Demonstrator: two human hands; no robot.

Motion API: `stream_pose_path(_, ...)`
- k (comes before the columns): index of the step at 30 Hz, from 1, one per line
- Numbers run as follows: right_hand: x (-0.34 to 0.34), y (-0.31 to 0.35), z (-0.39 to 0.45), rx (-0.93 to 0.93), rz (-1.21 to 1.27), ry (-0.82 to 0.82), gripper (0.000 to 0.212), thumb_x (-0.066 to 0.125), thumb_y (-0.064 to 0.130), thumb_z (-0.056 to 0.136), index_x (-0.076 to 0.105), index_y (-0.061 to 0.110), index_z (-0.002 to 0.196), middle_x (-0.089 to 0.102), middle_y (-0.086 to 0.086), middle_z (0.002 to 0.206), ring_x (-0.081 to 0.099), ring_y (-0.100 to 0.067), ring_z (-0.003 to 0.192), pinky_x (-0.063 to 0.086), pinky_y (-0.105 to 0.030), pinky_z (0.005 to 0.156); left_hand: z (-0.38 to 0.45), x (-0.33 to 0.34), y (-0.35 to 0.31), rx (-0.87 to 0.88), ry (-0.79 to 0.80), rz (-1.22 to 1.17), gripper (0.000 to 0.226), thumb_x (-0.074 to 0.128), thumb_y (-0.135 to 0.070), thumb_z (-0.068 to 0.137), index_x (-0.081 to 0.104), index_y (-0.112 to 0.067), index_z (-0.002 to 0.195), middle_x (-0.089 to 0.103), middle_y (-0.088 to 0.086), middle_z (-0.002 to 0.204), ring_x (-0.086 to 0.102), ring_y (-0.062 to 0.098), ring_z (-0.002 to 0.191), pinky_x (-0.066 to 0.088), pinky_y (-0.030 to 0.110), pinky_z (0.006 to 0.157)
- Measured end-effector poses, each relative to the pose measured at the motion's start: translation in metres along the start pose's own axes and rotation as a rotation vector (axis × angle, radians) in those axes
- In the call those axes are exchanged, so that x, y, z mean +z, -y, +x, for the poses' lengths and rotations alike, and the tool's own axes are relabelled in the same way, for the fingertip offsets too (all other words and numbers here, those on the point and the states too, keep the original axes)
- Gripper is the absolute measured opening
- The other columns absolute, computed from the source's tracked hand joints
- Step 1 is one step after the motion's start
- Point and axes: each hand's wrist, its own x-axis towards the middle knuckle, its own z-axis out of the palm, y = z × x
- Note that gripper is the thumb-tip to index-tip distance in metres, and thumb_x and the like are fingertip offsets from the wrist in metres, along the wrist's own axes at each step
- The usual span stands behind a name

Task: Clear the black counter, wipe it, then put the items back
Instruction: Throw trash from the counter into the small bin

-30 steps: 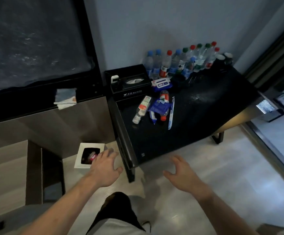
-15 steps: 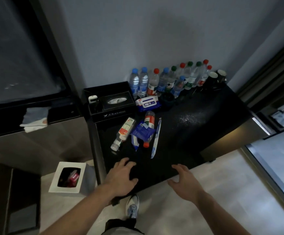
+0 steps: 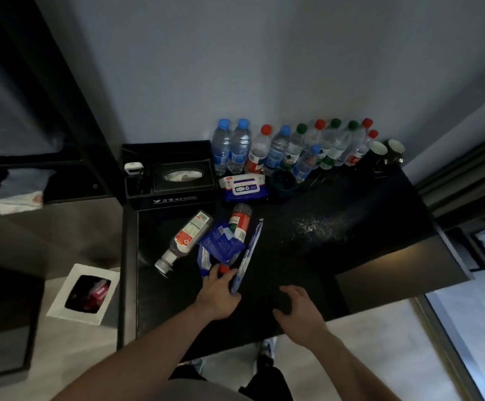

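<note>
Now reaching onto the worktop, left hand touching the red-capped bottle, right hand spread, starting clearing.

**Open right half, crowded left and back**

We see bare tabletop across the right half, marked only by a scatter of crumbs; a hand could pass there freely. The back edge is walled by a row of water bottles and two mugs. The tissue box blocks the back left corner, with a wipes pack just beside it. Two lying bottles, a blue packet and a toothbrush clutter the left centre.
</note>
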Motion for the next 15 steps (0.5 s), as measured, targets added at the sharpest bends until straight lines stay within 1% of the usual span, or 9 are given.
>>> stream_pose_path(4,-0.014,-0.015,0.03,-0.097,-0.063,0.065,0.065,0.07,0.036,0.092,0.045,0.026,0.151,0.038,0.005,0.154,0.054,-0.015,0.131,0.044,-0.025,0.111,0.014,0.015,-0.007,-0.073,-0.08,-0.121,0.079,0.066,-0.038,0.093,0.022,-0.041,0.159,0.005,0.003,0.169,0.014,0.035,0.154,0.029,0.049,0.122)
stream_pose_path(6,-0.023,-0.025,0.045,-0.157,-0.102,0.103,0.065,0.07,0.037,0.093,0.045,0.027,0.151,0.037,0.006,0.154,0.052,-0.014,0.132,0.043,-0.025,0.112,0.018,0.023,-0.011,-0.092,-0.122,-0.146,0.075,0.065,-0.036,0.094,0.027,-0.039,0.159,0.013,0.003,0.167,0.023,0.034,0.15,0.031,0.044,0.12)
stream_pose_path(7,-0.028,-0.029,0.052,-0.183,-0.117,0.121,0.065,0.069,0.037,0.093,0.045,0.026,0.152,0.037,0.005,0.154,0.052,-0.014,0.133,0.042,-0.025,0.112,0.019,0.026,-0.013,-0.093,-0.163,-0.15,0.071,0.065,-0.035,0.094,0.032,-0.037,0.157,0.019,0.004,0.163,0.029,0.032,0.148,0.032,0.041,0.119)
stream_pose_path(9,-0.039,-0.038,0.066,-0.23,-0.147,0.154,0.065,0.068,0.037,0.093,0.044,0.025,0.152,0.038,0.005,0.154,0.051,-0.015,0.133,0.042,-0.026,0.113,0.017,0.031,-0.02,-0.077,-0.264,-0.182,0.061,0.066,-0.03,0.093,0.044,-0.037,0.15,0.033,0.001,0.152,0.04,0.026,0.14,0.036,0.034,0.117)
stream_pose_path(11,-0.05,-0.044,0.08,-0.287,-0.177,0.173,0.063,0.068,0.036,0.094,0.045,0.025,0.152,0.038,0.005,0.154,0.05,-0.015,0.133,0.041,-0.025,0.113,0.007,0.032,-0.032,-0.037,-0.349,-0.226,0.053,0.065,-0.024,0.094,0.051,-0.039,0.143,0.04,-0.005,0.141,0.048,0.015,0.131,0.04,0.026,0.111)
stream_pose_path(14,-0.064,-0.043,0.102,-0.391,-0.219,0.185,0.06,0.067,0.033,0.096,0.045,0.025,0.151,0.038,0.006,0.153,0.049,-0.014,0.134,0.04,-0.025,0.114,-0.018,0.029,-0.054,-0.001,-0.462,-0.291,0.047,0.064,-0.023,0.097,0.051,-0.047,0.135,0.045,-0.012,0.131,0.054,0.002,0.115,0.046,0.02,0.101)
stream_pose_path(15,-0.068,-0.041,0.109,-0.43,-0.236,0.194,0.06,0.067,0.032,0.096,0.045,0.025,0.152,0.038,0.006,0.153,0.048,-0.013,0.135,0.041,-0.025,0.114,-0.029,0.027,-0.061,0.005,-0.502,-0.329,0.045,0.064,-0.023,0.098,0.051,-0.049,0.132,0.047,-0.015,0.128,0.055,-0.001,0.112,0.048,0.02,0.099)
